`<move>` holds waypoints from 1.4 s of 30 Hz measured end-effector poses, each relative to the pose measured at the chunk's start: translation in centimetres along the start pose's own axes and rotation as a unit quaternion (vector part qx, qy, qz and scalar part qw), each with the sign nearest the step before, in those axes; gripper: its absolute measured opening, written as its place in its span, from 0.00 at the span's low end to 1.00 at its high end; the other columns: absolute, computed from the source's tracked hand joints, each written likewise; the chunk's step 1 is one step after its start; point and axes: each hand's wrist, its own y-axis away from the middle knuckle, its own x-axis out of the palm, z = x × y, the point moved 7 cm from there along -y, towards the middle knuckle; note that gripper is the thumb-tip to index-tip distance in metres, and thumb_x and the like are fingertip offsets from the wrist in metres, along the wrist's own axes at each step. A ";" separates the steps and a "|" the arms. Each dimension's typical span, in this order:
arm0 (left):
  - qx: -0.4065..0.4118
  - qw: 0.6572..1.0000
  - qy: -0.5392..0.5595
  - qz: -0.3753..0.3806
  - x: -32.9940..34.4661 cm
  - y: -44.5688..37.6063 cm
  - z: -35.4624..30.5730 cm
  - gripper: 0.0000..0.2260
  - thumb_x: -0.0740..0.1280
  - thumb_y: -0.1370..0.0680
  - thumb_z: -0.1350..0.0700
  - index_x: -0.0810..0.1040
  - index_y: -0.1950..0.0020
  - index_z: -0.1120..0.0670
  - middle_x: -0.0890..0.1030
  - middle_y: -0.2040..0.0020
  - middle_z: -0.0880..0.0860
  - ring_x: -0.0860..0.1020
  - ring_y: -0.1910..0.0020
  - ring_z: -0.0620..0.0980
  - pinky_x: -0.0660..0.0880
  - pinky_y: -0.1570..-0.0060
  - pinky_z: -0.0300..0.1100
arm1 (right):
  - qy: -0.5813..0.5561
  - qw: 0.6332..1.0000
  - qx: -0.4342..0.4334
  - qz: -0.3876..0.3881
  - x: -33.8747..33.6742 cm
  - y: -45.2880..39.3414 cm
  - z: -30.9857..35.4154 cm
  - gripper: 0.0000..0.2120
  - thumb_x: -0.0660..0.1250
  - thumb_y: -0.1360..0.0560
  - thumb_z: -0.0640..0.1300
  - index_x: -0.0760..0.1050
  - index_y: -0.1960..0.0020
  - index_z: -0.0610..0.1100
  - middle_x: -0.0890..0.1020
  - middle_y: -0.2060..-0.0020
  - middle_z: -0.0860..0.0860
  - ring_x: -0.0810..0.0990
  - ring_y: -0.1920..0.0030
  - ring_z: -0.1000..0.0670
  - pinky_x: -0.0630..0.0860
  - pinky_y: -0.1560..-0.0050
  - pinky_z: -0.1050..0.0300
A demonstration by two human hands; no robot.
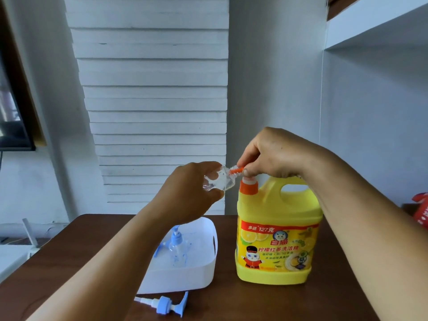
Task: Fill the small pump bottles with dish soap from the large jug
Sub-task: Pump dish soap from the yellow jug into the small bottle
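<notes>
A large yellow dish soap jug stands on the brown table, with an orange collar and an orange pump on top. My right hand is closed over the pump head, and its orange nozzle points left. My left hand holds a small clear bottle tilted sideways in the air, with its threaded neck at the nozzle. A loose blue and white pump top lies on the table near the front. A second small clear bottle with a blue pump stands in the white basket.
A white slatted panel covers the wall behind the table. A dark screen hangs at the left. A white shelf sits at the upper right. A red object shows at the right edge.
</notes>
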 end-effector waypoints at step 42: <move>0.009 1.000 -0.004 -0.007 -0.3 -0.1 0.0 0.15 0.71 0.30 0.51 0.76 0.44 0.44 0.77 0.58 0.40 0.73 0.65 0.36 0.66 0.68 0.23 | -0.029 1.000 0.005 -0.006 0.2 -0.1 -0.3 0.07 0.73 0.32 0.46 0.83 0.54 0.52 0.81 0.63 0.60 0.77 0.63 0.58 0.68 0.69 0.65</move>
